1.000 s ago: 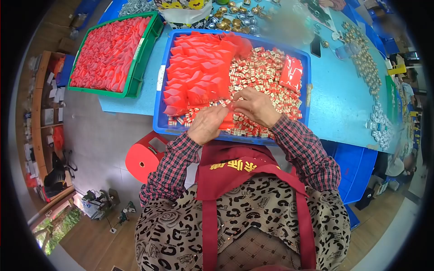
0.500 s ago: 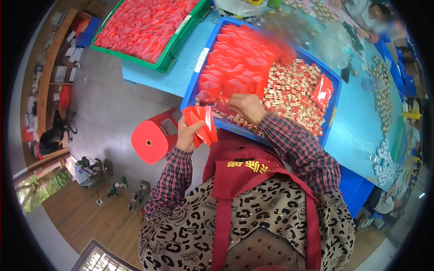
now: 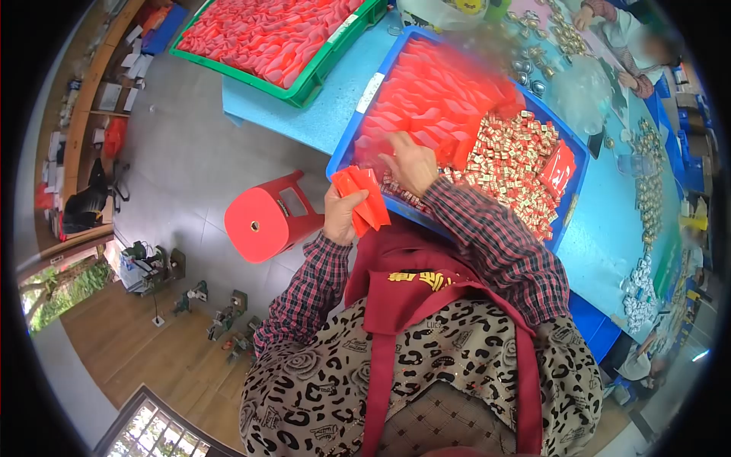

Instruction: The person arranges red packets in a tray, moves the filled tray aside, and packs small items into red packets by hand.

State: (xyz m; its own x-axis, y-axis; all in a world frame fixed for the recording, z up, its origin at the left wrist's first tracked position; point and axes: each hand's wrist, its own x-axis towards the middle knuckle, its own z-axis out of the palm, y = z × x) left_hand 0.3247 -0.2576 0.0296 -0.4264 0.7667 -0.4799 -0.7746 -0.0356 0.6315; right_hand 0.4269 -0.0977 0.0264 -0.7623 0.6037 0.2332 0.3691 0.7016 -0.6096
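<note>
My left hand (image 3: 342, 216) is closed around a few shiny red plastic pouches (image 3: 361, 199), held in front of the near-left corner of a blue tray (image 3: 337, 161). Over the tray's near left part is my right hand (image 3: 413, 165), its fingers bent and thumb apart, with nothing visible between them. Under and beyond it lie overlapping rows of translucent red pouches (image 3: 426, 99). On the tray's right side is a heap of small red and gold printed pieces (image 3: 512, 164), with a filled-looking red pouch (image 3: 558, 169) at its right edge.
A green crate (image 3: 304, 87) full of red pouches stands left of the tray on the light-blue table (image 3: 263, 114). A red stool (image 3: 255, 225) is on the floor at left. Metallic pieces (image 3: 649, 179) and a clear bag (image 3: 582, 103) lie right; a co-worker's hand (image 3: 627, 81) shows beyond.
The view has shifted slightly, so tray and crate sit farther right and higher. My right hand has lifted a little off the tray's near edge, its fingers opening. My left hand keeps the pouches.
</note>
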